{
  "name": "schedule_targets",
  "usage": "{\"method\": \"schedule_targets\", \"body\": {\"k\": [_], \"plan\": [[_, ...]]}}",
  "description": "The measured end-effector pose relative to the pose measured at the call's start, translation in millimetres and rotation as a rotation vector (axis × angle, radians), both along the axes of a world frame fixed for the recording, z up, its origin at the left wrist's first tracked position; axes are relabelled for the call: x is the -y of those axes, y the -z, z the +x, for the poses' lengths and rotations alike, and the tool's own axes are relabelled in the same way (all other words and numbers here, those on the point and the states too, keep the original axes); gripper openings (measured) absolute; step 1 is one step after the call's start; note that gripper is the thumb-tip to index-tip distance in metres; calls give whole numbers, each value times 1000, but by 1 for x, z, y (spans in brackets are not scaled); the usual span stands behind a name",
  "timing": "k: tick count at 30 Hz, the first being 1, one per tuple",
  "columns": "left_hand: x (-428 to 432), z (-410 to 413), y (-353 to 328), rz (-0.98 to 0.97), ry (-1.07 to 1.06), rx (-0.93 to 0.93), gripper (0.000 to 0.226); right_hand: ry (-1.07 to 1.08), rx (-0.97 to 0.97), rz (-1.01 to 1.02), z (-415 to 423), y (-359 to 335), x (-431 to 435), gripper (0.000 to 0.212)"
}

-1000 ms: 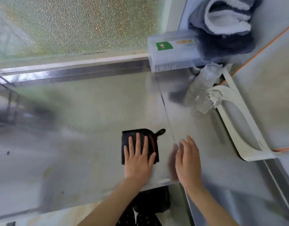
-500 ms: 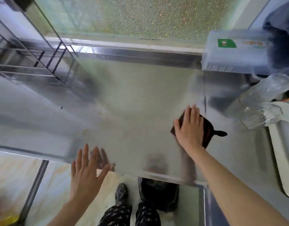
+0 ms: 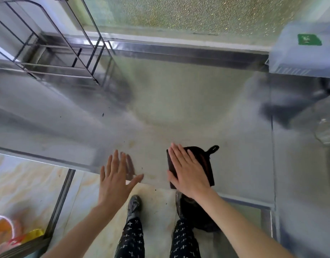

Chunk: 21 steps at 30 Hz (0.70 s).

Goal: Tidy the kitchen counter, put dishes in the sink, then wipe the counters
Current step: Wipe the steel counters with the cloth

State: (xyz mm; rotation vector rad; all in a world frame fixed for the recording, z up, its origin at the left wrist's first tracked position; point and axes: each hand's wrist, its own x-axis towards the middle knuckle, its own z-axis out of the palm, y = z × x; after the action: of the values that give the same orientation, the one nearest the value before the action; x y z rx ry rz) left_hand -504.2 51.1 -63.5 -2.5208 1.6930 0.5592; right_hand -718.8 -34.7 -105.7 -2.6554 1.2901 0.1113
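On the reflective stainless-steel counter [image 3: 179,101] below a frosted pebbled window [image 3: 188,13], the right hand [image 3: 188,172] presses flat-fingered on a dark square cloth [image 3: 209,164] at the near edge, while the left hand [image 3: 114,179] hovers spread.

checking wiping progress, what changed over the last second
The black cloth passed from the left hand to the right hand, which swept it left, away from the counter seam, toward the front edge. The left hand moved to that edge, open. Unchanged: a flat palm presses the cloth, no fingers curled.
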Motion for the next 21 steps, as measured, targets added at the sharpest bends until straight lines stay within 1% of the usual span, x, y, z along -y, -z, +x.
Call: {"method": "schedule_targets", "body": {"k": [1,3,6,9,11,12,14,18,21], "plan": [[4,12,1,6,14,-2,104,46,-8,-15,-10,1,7,68],[16,32,3,18,55,-10,104,207,-39,-42,-31,2,22,68],[39,52,2,30,150,-11,102,550,-78,-76,-56,-1,30,66],[59,70,5,28,278,-13,104,976,-49,-32,-44,-5,21,71],[67,84,11,38,365,-14,110,1146,4,6,-16,-5,18,74],[69,91,15,55,418,-3,114,1170,16,17,2,-5,17,74],[70,105,22,85,502,2,119,1104,4,21,40,-5,7,71],[64,123,21,98,564,-14,126,901,-7,-4,124,-8,-27,65],[58,131,19,75,567,-23,124,668,11,5,172,-7,-46,64]]}}
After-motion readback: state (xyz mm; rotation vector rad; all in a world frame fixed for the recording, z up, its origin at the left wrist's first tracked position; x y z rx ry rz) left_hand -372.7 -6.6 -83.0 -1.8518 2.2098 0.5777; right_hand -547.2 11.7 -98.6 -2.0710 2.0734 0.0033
